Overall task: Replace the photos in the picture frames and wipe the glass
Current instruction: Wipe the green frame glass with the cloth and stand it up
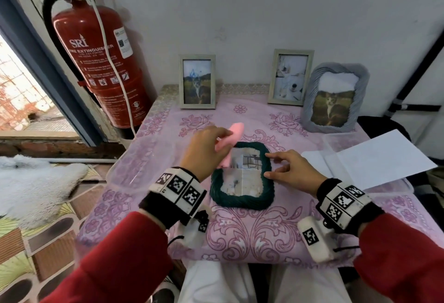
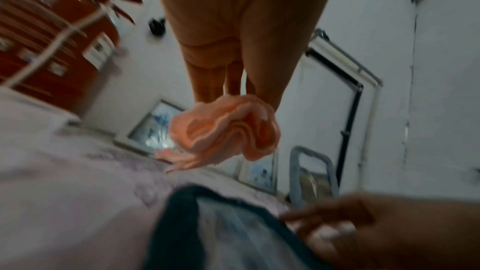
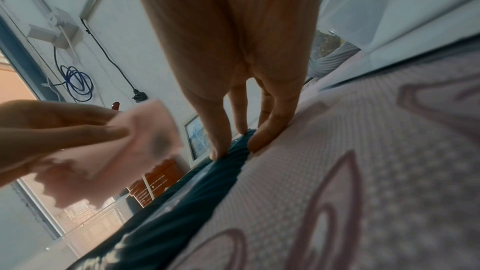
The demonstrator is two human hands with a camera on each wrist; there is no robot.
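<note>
Head view is evenly lit and soft; daylight enters at the window (image 1: 21,91) on the left edge, where highlights are blown out. Straight lines are bowed toward the corners. Glare is seen on the fire extinguisher (image 1: 96,62). Left wrist view is dim and motion-smeared throughout. Right wrist view is dim, with the lower right defocused.

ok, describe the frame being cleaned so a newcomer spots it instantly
On the pink floral tablecloth, find the frame nearest the person. It is the dark green frame, lying flat between both hands, while the other three frames stand upright along the wall.
</note>
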